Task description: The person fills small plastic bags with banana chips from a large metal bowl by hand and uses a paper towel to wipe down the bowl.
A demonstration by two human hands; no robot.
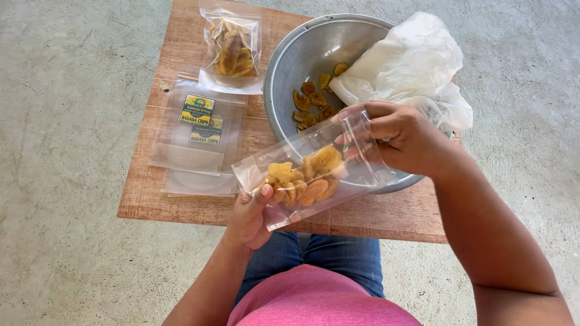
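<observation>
I hold a clear plastic pouch (314, 175) part filled with yellow banana chips, tilted over my lap in front of the wooden table. My left hand (249, 218) grips its lower left corner from below. My right hand (403, 136) pinches the pouch's open top end at the right. Just behind it stands a large metal bowl (296, 66) with several loose chips (311, 101) in its bottom and a crumpled white plastic bag (411, 63) lying over its right side.
A low wooden table (151, 187) stands on a concrete floor. On its left lie a stack of empty clear pouches with labels (196, 130) and, further back, a filled pouch of chips (232, 51). My knees in jeans are below the table's near edge.
</observation>
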